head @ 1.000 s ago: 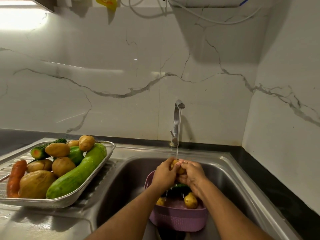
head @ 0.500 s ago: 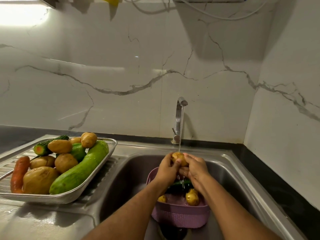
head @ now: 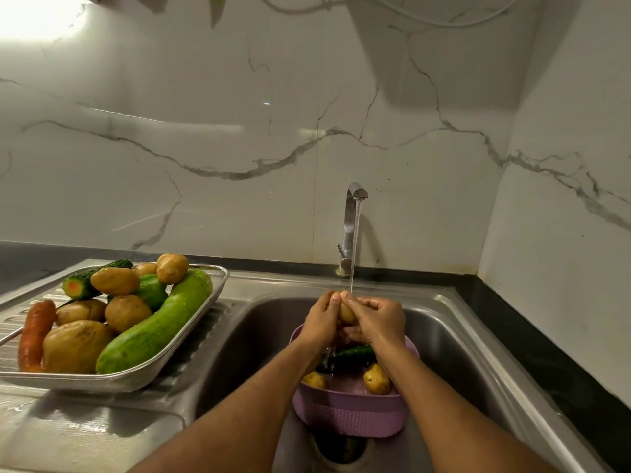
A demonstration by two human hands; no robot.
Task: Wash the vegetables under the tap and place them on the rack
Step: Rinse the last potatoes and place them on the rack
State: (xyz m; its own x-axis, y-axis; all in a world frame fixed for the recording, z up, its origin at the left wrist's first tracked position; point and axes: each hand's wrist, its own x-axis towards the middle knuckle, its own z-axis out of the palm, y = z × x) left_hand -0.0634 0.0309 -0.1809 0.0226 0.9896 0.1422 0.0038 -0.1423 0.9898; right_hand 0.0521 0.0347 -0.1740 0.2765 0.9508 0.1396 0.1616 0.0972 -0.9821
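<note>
At nine o'clock of the frame your metal rack (head: 191, 331) sits on the drainboard (head: 85, 435), loaded: a carrot (head: 34, 332) along its left edge, a large potato (head: 73, 346) beside it, several smaller potatoes (head: 124, 312) behind, a long pale green gourd (head: 157, 326) lying diagonally along the right side, and a cut bitter gourd (head: 85, 281) at the back. Toward the centre, the steel sink (head: 454, 322) holds a purple basket (head: 351, 416), which contains two potatoes (head: 376, 378) and a dark green vegetable (head: 351, 355); what kind it is cannot be told. At twelve o'clock from the basket the tap (head: 351, 220) runs, its stream falling onto your hands. Your left hand (head: 321, 319) is curled round the left side of a small potato (head: 346, 312), and your right hand (head: 379, 319) is curled round its right side, fingertips meeting at the top under the water. The potato is held above the basket, clear of its contents. Water runs off below your hands into the basket.
</note>
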